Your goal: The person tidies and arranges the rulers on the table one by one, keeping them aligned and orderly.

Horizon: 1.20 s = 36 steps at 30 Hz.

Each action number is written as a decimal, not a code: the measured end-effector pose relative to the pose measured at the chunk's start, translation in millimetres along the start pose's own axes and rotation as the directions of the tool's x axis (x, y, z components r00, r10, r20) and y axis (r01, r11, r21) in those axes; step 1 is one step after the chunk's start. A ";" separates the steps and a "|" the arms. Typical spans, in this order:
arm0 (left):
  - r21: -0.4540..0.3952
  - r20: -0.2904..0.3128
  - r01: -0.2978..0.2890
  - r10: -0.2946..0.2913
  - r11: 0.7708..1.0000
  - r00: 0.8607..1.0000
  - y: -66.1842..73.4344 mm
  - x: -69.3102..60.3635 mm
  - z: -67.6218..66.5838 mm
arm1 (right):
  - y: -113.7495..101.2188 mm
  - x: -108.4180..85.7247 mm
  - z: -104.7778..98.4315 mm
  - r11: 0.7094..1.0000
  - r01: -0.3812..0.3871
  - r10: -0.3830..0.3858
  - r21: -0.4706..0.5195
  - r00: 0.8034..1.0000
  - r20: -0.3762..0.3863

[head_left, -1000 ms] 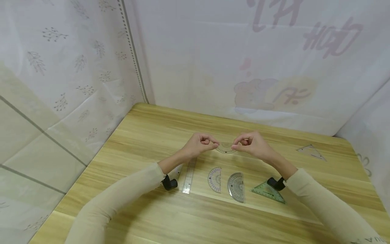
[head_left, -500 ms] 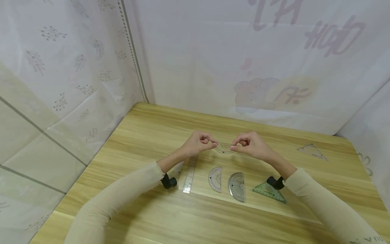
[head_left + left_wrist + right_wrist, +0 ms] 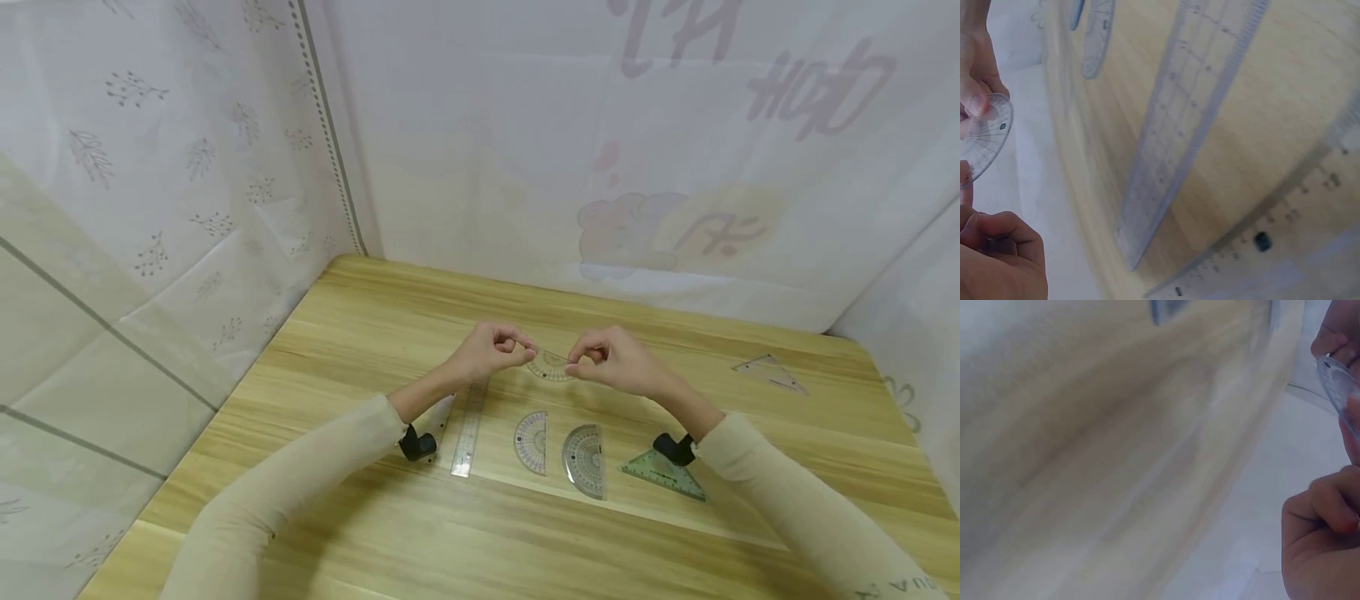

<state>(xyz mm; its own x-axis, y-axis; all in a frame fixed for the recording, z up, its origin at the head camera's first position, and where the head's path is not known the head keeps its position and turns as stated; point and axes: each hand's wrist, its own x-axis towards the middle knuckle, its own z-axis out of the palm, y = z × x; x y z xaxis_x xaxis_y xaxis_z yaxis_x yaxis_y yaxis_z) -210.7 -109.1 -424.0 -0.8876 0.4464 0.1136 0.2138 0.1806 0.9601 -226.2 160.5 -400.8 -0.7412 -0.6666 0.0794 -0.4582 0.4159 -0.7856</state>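
Observation:
A clear protractor (image 3: 550, 367) is held up above the table between my two hands, its straight edge on the far side and its curve towards me. My left hand (image 3: 486, 350) pinches its left corner between thumb and index finger. The right corner is pinched the same way by my right hand (image 3: 617, 360). In the left wrist view, the protractor (image 3: 988, 140) shows its printed lines, with my left hand (image 3: 1007, 256) below it. The right wrist view catches the protractor (image 3: 1337, 387) at the edge, above my right hand (image 3: 1322, 544).
On the wooden table (image 3: 390, 533) lie a clear ruler (image 3: 467, 437), a smaller protractor (image 3: 531, 443), a larger protractor (image 3: 583, 461) and a green set square (image 3: 663, 477). A clear set square (image 3: 770, 374) lies far right; another (image 3: 1279, 250) is partly under my left wrist.
The protractor has tilted, its right end dropping a little towards me. My right hand has shifted slightly left and down; both hands keep their pinch.

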 end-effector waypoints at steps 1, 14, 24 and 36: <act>-0.008 -0.005 -0.004 0.004 1.000 1.000 -1.0 0.0 0.7 | 0.9 -1.7 1.3 1.000 -0.013 0.013 0.020 1.000 -0.012; -0.040 -0.004 0.026 -0.026 0.999 1.000 -9.5 6.4 -1.0 | 6.5 -11.5 15.0 0.987 -0.098 0.111 0.126 0.988 -0.103; -0.072 0.010 0.025 -0.024 0.997 1.000 -2.2 10.2 -4.5 | 2.3 -15.1 29.9 0.975 -0.090 0.123 0.203 0.980 -0.158; 0.057 0.139 0.115 -0.122 0.992 0.983 3.7 33.0 -10.4 | 8.8 -18.9 45.2 0.960 -0.141 0.188 0.241 0.965 -0.185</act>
<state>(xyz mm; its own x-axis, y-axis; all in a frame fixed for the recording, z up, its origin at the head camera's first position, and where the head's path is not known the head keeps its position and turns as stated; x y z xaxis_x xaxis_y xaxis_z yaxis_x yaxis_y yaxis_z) -243.5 -102.7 -414.1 -0.8416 0.5385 -0.0412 0.1329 0.2804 0.9506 -194.1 148.9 -437.0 -0.8917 -0.4505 0.0428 -0.2176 0.3440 -0.9134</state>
